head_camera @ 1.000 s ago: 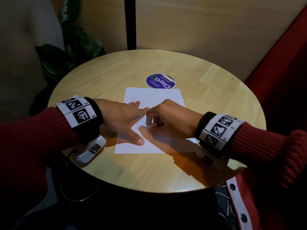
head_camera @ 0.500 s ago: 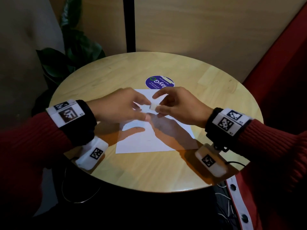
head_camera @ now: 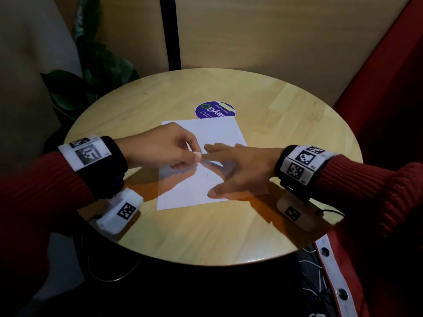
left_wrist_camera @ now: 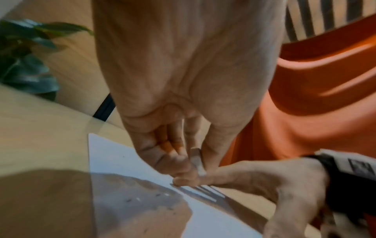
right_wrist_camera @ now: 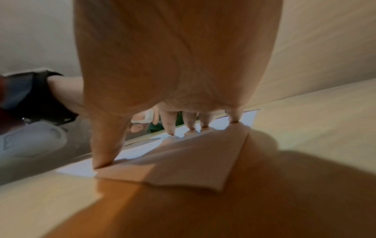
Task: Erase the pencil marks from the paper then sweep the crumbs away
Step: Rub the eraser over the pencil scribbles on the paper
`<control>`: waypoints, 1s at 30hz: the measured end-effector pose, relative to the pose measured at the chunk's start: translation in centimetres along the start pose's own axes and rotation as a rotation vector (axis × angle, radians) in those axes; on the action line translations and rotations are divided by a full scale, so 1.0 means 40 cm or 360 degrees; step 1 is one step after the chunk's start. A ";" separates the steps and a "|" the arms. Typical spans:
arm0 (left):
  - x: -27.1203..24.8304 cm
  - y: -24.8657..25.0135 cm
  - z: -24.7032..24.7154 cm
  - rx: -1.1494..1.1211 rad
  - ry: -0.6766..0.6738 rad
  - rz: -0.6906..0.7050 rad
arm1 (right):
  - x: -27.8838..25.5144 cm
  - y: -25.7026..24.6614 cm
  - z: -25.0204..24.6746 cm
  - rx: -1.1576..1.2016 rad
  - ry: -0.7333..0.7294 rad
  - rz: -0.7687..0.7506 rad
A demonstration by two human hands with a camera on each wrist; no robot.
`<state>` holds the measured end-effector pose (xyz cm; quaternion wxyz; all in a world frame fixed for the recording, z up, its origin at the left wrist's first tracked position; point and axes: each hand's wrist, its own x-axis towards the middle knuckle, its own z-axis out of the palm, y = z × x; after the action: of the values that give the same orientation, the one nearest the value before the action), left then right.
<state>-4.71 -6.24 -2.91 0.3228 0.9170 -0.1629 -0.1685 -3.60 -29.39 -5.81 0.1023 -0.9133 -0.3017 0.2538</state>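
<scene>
The left hand (head_camera: 160,147) pinched a small white eraser (head_camera: 197,156) between thumb and fingertips, just above the paper (head_camera: 217,133), which lay flat on the round table (head_camera: 229,236) with its long axis running away from the person. The right hand (head_camera: 240,165) lay spread with straight fingers, thumb and fingertips pressing the sheet's right half, holding nothing. The faint pencil marks (left_wrist_camera: 152,197) and crumbs sat on the paper below and toward the person from the eraser, in the left hand's shadow, so that hand was plainly the nearer and probably needed only a short drop to reach them.
</scene>
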 end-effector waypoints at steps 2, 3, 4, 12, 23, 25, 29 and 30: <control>0.015 -0.017 -0.002 0.0432 -0.0035 0.0064 | 0.013 -0.011 0.002 -0.0093 -0.0012 0.0013; 0.019 -0.023 -0.005 0.0527 -0.0001 0.0066 | 0.021 -0.012 0.004 -0.0118 -0.0015 0.0031; 0.021 -0.027 -0.007 0.0526 0.0022 0.0060 | 0.025 -0.015 0.004 -0.0135 -0.0021 0.0048; 0.029 -0.010 0.001 0.0419 -0.0237 0.0190 | 0.040 -0.015 0.009 -0.0150 -0.0025 0.0079; 0.031 -0.015 -0.002 0.0478 -0.0121 0.0247 | 0.040 -0.024 0.011 -0.0211 -0.0093 0.0096; 0.025 -0.007 0.011 0.0428 -0.0303 0.0264 | 0.038 -0.026 0.009 -0.0204 -0.0102 0.0098; 0.032 -0.012 -0.007 0.0419 -0.0294 0.0248 | 0.035 -0.031 0.009 -0.0211 -0.0112 0.0106; 0.034 -0.016 -0.011 0.0440 -0.0216 0.0253 | 0.036 -0.031 0.009 -0.0212 -0.0113 0.0108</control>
<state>-3.20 -6.10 -3.29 0.1942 0.9234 -0.2779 -0.1799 -3.42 -27.51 -6.26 0.0218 -0.9182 -0.2903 0.2686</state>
